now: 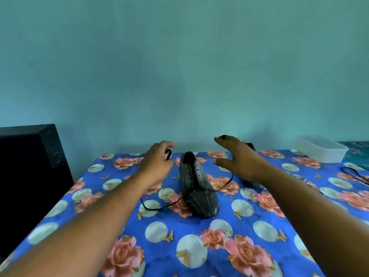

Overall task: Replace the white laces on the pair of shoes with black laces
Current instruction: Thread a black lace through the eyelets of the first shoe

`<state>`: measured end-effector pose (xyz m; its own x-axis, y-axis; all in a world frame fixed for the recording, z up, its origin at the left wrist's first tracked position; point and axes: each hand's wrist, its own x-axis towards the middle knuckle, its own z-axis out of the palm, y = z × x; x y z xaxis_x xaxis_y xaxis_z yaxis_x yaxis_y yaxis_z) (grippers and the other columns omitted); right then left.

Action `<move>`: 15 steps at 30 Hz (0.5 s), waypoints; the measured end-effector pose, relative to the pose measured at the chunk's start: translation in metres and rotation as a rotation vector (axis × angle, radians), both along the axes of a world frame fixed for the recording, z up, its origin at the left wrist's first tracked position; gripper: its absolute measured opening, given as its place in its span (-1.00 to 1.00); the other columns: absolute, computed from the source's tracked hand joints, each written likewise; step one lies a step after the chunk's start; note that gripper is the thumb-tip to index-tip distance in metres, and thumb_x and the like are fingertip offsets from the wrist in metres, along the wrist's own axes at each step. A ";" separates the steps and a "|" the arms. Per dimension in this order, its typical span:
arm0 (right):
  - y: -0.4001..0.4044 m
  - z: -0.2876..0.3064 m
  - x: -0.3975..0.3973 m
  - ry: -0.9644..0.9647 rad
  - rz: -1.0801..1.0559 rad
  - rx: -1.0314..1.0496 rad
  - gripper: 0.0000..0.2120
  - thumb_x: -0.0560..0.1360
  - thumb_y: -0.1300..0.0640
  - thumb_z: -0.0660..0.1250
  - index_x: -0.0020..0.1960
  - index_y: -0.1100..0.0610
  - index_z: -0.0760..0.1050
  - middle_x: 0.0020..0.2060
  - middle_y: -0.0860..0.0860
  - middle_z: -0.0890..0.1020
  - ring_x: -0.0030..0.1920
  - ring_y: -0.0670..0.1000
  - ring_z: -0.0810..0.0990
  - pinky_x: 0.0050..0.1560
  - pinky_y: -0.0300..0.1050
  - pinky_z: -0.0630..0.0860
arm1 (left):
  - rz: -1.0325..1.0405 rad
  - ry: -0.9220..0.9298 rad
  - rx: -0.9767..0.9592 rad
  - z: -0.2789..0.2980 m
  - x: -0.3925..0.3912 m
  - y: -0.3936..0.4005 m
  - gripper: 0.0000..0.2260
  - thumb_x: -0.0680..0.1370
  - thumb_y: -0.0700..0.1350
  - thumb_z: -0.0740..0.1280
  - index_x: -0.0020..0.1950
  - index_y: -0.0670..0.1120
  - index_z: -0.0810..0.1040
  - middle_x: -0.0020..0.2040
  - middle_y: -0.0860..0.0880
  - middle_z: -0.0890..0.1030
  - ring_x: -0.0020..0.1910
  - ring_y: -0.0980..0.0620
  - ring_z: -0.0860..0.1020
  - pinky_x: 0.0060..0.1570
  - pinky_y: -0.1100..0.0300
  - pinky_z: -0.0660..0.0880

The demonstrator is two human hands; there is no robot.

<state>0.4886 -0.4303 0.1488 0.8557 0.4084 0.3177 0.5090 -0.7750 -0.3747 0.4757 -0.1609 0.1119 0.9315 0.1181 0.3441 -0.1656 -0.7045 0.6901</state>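
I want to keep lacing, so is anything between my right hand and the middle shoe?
Nothing visible does: the right hand hovers open just right of the shoe, with only bare tablecloth between them.

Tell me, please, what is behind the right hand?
Behind the right hand stands the second shoe. Only its heel top and part of its striped side show; the hand and forearm cover the rest, so its lacing cannot be seen.

A room in a home, judging by the blue flowered cloth (199,246) spread like a bedsheet, the plain teal painted wall (179,66) and a plastic food box (321,148)
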 end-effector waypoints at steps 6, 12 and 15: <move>0.011 -0.056 0.010 0.039 -0.038 -0.159 -0.57 0.59 -0.20 0.33 0.42 -0.11 0.49 0.25 -0.08 0.62 0.25 0.01 0.58 0.22 0.00 0.52 | 0.042 0.040 0.317 -0.071 -0.003 -0.017 -0.43 0.53 0.26 0.34 0.53 0.24 0.34 0.65 0.05 0.11 0.64 -0.05 -0.01 0.51 -0.18 0.12; 0.029 -0.088 0.015 -0.002 0.011 -0.222 -0.75 0.57 -0.21 0.32 0.15 -0.12 0.60 -0.01 -0.08 0.58 0.08 0.03 0.53 0.01 0.01 0.52 | -0.071 -0.048 0.245 -0.107 0.000 -0.038 -0.58 0.54 0.29 0.30 0.37 0.22 0.51 0.42 0.14 0.44 0.50 0.05 0.30 0.40 -0.15 0.26; 0.027 -0.100 0.023 0.066 0.000 -0.053 -0.84 0.53 -0.16 0.41 0.02 -0.10 0.60 -0.08 -0.11 0.59 -0.05 -0.03 0.56 0.00 0.01 0.53 | -0.158 -0.065 0.147 -0.110 0.004 -0.037 -0.54 0.51 0.26 0.26 0.35 0.13 0.55 0.31 0.11 0.52 0.33 0.04 0.48 0.30 -0.10 0.43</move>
<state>0.5114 -0.4033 0.0492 0.8739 0.4234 0.2388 0.4849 -0.7942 -0.3662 0.4799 -0.1976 0.0019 0.9099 -0.0831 0.4064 -0.3222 -0.7586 0.5663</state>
